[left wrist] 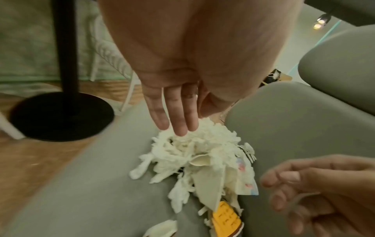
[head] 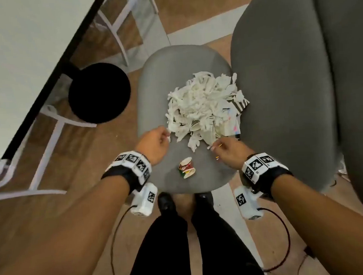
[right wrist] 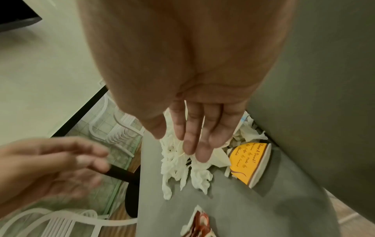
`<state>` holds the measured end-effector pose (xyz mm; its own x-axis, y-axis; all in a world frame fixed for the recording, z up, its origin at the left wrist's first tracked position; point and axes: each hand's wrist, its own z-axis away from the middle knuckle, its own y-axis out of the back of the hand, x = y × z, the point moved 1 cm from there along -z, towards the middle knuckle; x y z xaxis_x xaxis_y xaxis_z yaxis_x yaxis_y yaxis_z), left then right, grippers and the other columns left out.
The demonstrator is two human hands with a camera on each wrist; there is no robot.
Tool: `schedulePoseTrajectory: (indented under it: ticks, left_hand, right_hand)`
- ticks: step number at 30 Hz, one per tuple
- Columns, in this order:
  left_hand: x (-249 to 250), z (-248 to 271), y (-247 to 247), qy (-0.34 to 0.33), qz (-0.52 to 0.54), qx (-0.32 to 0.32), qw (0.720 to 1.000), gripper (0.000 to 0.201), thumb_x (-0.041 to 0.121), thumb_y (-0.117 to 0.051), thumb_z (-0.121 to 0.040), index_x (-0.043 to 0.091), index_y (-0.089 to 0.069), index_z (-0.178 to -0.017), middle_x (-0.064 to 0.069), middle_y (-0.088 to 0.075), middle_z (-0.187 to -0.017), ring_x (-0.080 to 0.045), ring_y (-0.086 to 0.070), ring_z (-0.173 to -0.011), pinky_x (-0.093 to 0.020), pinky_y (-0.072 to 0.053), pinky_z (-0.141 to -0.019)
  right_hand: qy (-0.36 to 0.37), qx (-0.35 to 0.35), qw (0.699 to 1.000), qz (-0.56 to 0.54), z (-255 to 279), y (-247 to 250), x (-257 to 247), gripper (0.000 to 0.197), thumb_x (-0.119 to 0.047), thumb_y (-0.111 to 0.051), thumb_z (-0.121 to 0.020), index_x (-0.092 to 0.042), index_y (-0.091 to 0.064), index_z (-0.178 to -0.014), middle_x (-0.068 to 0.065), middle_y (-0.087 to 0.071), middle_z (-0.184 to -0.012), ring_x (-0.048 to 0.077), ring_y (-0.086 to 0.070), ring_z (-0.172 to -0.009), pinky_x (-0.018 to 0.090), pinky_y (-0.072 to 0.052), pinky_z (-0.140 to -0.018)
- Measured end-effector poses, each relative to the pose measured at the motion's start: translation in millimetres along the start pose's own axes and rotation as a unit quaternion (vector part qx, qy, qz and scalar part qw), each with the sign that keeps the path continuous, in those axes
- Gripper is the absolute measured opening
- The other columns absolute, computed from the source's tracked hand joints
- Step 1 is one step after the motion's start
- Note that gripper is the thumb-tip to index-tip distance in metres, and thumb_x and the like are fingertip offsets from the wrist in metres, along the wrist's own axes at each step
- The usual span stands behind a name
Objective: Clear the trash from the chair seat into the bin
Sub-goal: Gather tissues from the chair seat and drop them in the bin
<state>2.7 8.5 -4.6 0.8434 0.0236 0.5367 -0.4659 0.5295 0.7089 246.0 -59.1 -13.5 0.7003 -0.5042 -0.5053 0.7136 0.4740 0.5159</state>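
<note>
- Task barely begun, by my reckoning: whole pile of shredded white paper [head: 202, 106] sits on the chair seat [head: 152, 92], spread from the middle toward the right edge, against the neighbouring grey chair [head: 284, 88].
- Mixed into the pile: a yellow paper cup [right wrist: 248, 162] on its side at the right edge, a striped scrap, a printed wrapper.
- A crushed red-and-white cup [head: 186, 167] lies apart, near the seat's front edge, between my wrists.
- My left hand [head: 154, 144] is at the pile's left near edge; fingers [left wrist: 178, 112] straight and held together, tips just at the shreds, clamped on nothing.
- My right hand [head: 230, 151] is at the pile's near right edge; fingers [right wrist: 201, 131] straight, side by side, over the paper, gripping nothing as far as I can see.
- Read: both hands placed to gather the heap from either side. Nothing lifted yet.
- Bin: not seen in any view. Everything left to carry.
- Risk, as I judge it: loose shreds will spill over the seat edge if scooped carelessly.
- Surface: grey padded seat, rounded.
- Room: wooden floor with pale strips; black round table base [head: 99, 92] left of the seat; white chair frame [head: 49, 145] beyond it; white tabletop [head: 11, 52] at far left.
</note>
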Motion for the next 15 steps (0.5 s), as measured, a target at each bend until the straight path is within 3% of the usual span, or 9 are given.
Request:
schedulePoseTrajectory:
  ticks: [3, 6, 9, 10, 12, 15]
  left_hand:
    - [30.0, -52.7, -29.6, -0.047, 0.004, 0.002, 0.999, 0.033, 0.02, -0.053, -0.092, 0.021, -0.054, -0.125, -0.002, -0.062, -0.116, -0.022, -0.064, -0.101, -0.036, -0.053, -0.088]
    - [50.1, -95.6, -69.7, -0.095, -0.006, 0.011, 0.995, 0.058, 0.026, -0.058, -0.088, 0.025, -0.038, -0.143, -0.003, -0.038, -0.142, -0.024, -0.047, -0.126, -0.037, -0.046, -0.102]
    - [49.8, -128.9, -95.6, -0.104, -0.025, 0.048, 0.993, 0.072, 0.031, -0.061, -0.086, 0.032, -0.028, -0.15, -0.002, -0.021, -0.153, -0.027, -0.036, -0.132, -0.036, -0.045, -0.099]
    - [46.6, -137.2, -101.3, -0.096, -0.035, 0.045, 0.994, 0.072, 0.03, -0.061, -0.086, 0.033, -0.028, -0.15, -0.003, -0.022, -0.154, -0.028, -0.036, -0.132, -0.037, -0.046, -0.098]
    - [31.7, -149.3, -105.9, -0.072, -0.04, 0.032, 0.996, 0.058, 0.026, -0.057, -0.091, 0.031, -0.04, -0.146, -0.006, -0.038, -0.147, -0.03, -0.044, -0.128, -0.037, -0.045, -0.099]
    - [2.4, -148.2, -97.4, -0.064, 0.032, 0.066, 0.995, 0.035, 0.023, -0.051, -0.097, 0.025, -0.057, -0.131, -0.007, -0.058, -0.129, -0.026, -0.056, -0.118, -0.025, -0.04, -0.095]
  right_hand:
    - [-0.003, 0.013, 0.999, -0.036, -25.0, 5.2, 11.1, 0.024, -0.043, -0.055, -0.092, -0.028, -0.064, -0.108, -0.001, -0.073, -0.1, 0.021, -0.07, -0.094, 0.04, -0.055, -0.091]
    - [-0.006, 0.056, 0.995, -0.083, -38.0, 8.6, 21.7, 0.02, -0.035, -0.056, -0.094, -0.025, -0.066, -0.109, -0.003, -0.073, -0.099, 0.02, -0.072, -0.09, 0.039, -0.056, -0.09]
    - [-0.001, 0.095, 0.991, -0.091, -50.4, 11.6, 28.4, 0.02, -0.03, -0.056, -0.095, -0.023, -0.068, -0.109, -0.006, -0.072, -0.095, 0.019, -0.071, -0.091, 0.038, -0.055, -0.089]
    - [0.003, 0.098, 0.992, -0.082, -55.3, 12.7, 28.5, 0.02, -0.029, -0.056, -0.095, -0.023, -0.068, -0.109, -0.006, -0.071, -0.095, 0.018, -0.07, -0.091, 0.036, -0.055, -0.089]
    - [0.02, 0.112, 0.992, -0.049, -67.8, 17.5, 24.1, 0.021, -0.027, -0.056, -0.095, -0.022, -0.068, -0.112, -0.005, -0.072, -0.099, 0.017, -0.068, -0.093, 0.031, -0.053, -0.088]
    - [0.063, 0.14, 0.988, -0.002, -93.7, 24.3, 10.4, 0.025, -0.03, -0.054, -0.097, -0.022, -0.066, -0.116, -0.005, -0.07, -0.106, 0.016, -0.066, -0.097, 0.031, -0.053, -0.089]
